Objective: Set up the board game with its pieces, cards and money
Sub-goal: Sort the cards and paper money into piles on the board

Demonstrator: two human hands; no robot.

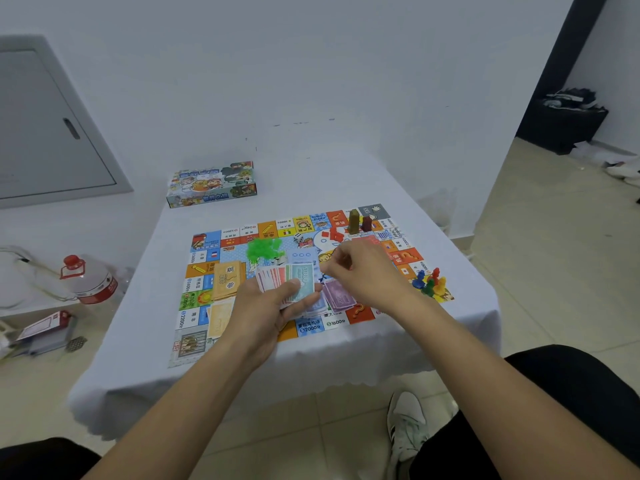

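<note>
Head view shows setup well along: board (277, 278) flat mid-tabletop (138, 358), pawns (429, 282) at 3 o'clock, cards (227, 278) at 9, while left hand (273, 308) grips fanned money (291, 280), still unsorted, and right hand (363, 271) fingers (337, 263) pinch loosely, contents unclear.

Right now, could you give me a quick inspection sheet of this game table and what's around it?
Surface: table under a white cloth, game board laid flat on it.
Job's things: fanned play money; purple notes; tan cards; green pieces; pawns; game box.
Clutter: plastic jug and papers on the floor, at the left.
Hands: left hand holds the money fan; right hand pinches at a note, hard to tell.
Cables: nothing seen for certain.
Surroundings: white wall, tiled floor, dark bin.
</note>
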